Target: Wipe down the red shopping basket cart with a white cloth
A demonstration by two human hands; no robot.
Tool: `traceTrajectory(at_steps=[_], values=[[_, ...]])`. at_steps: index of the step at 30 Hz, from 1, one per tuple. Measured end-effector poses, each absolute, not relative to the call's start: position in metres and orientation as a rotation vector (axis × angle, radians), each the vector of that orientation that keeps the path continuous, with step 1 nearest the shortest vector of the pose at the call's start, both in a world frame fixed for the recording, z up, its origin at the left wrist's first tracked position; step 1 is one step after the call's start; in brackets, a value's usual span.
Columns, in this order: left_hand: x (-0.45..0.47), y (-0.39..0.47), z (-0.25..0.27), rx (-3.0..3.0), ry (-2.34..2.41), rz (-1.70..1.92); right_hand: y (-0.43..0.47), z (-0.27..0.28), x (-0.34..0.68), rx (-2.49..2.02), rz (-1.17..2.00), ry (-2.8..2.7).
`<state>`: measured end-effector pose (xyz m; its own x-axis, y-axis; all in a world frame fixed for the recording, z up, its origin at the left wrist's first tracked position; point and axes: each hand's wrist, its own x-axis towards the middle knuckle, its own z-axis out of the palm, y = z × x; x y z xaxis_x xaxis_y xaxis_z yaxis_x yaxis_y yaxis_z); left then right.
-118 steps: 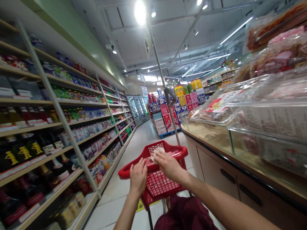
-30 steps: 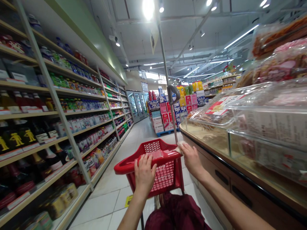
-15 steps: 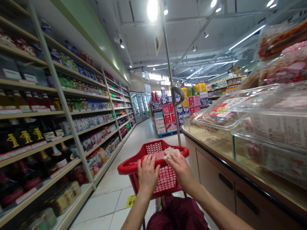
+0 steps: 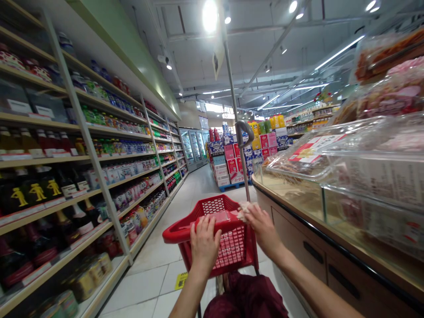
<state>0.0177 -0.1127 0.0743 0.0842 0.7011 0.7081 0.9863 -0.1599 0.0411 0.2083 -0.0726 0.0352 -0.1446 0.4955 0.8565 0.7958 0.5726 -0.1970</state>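
Observation:
Below me stands a red plastic shopping cart [image 4: 180, 236] with a perforated basket. My left hand [image 4: 205, 240] grips its handle near the middle, fingers laid over the top. At the handle's right end, my right hand [image 4: 263, 229] holds a crumpled whitish cloth [image 4: 244, 211] against the rim. The fingers cover part of the cloth, so whether it is fabric or paper is unclear.
Shelves of bottles and cans [image 4: 122, 145] line the left side. On the right is a wooden counter [image 4: 294, 238] stacked with clear plastic food packs [image 4: 308, 154]. A metal pole [image 4: 233, 88] rises beyond the cart, and stacked cartons [image 4: 232, 163] stand farther ahead.
My right hand has slid the cloth rightward along the rim to the handle's right end. My left hand stays in the same spot on the handle.

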Motion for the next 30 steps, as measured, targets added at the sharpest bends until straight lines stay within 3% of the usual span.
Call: traceTrajectory(at_steps=[3,8,14,20,25,30], values=[[0.020,-0.112,0.074,-1.906,-1.659,-0.832,-0.071,0.042,0.209,-1.127,-0.320,-1.697],[0.022,-0.112,0.073,-1.904,-1.648,-0.856,-0.076,0.041,0.192,-0.802,-0.347,-1.895],[0.023,-0.111,0.073,-1.904,-1.660,-0.834,-0.068,0.045,0.214,-1.100,-0.321,-1.683],[0.022,-0.112,0.074,-1.910,-1.656,-0.855,-0.078,0.044,0.191,-0.776,-0.307,-1.915],[0.021,-0.111,0.072,-1.905,-1.649,-0.863,-0.067,0.048,0.216,-1.126,-0.278,-1.674],[0.022,-0.111,0.072,-1.911,-1.668,-0.855,-0.079,0.048,0.186,-0.819,-0.331,-1.907]])
